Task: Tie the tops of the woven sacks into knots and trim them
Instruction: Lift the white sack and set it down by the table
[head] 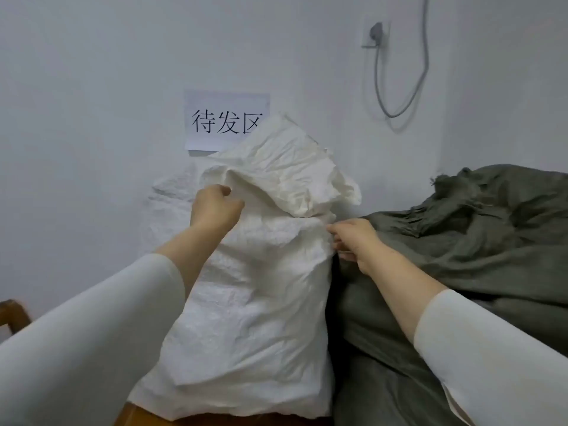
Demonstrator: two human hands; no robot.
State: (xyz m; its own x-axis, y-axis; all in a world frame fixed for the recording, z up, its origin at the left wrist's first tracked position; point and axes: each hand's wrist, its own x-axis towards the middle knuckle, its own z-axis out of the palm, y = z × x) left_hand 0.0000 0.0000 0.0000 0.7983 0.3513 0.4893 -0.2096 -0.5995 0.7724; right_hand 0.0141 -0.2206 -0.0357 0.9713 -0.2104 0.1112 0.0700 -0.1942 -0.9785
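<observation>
White sack (261,318) overlaps sign (215,103), grey sack (467,247) cropped

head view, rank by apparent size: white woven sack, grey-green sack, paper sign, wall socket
1. white woven sack and grey-green sack: look alike, and the grey-green one is cropped by the frame, so not ranked.
2. paper sign
3. wall socket

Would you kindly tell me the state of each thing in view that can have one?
white woven sack: upright, top loose, not yet knotted
grey-green sack: slumped, crumpled, beside the white one
left hand: grips the white sack's top
right hand: pinches its right edge
plug: plugged in
paper sign: posted, corner hidden
</observation>
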